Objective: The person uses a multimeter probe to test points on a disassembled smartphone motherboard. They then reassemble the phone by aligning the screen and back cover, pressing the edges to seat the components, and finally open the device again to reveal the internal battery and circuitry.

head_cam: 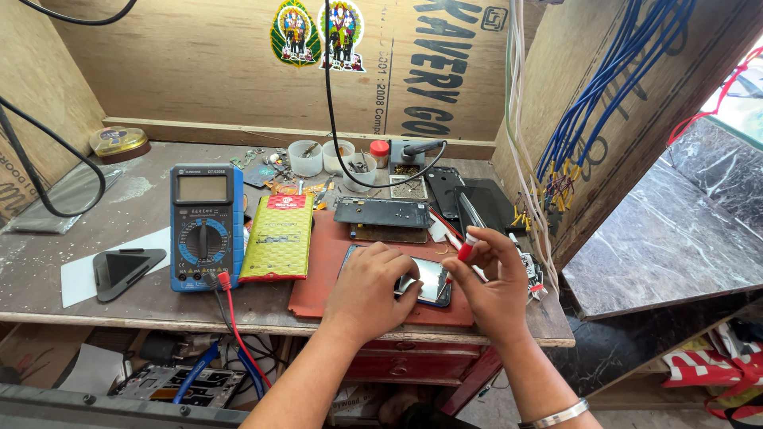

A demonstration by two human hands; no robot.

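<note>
A phone (430, 281) lies flat on a red mat (321, 274) near the front of the wooden bench, its shiny back facing up. My left hand (371, 287) presses down on the phone's left part and covers most of it. My right hand (487, 274) hovers just right of the phone and pinches a small white tube with a red cap (467, 247) between thumb and fingers, red end up. A metal bangle sits on my right wrist.
A blue multimeter (205, 226) with red and black leads lies left, beside a yellow-green battery pack (279, 237). An opened phone frame (382, 213), small white cups (306, 157), a black triangular pick holder (123, 268) and hanging wires (534, 183) crowd the bench.
</note>
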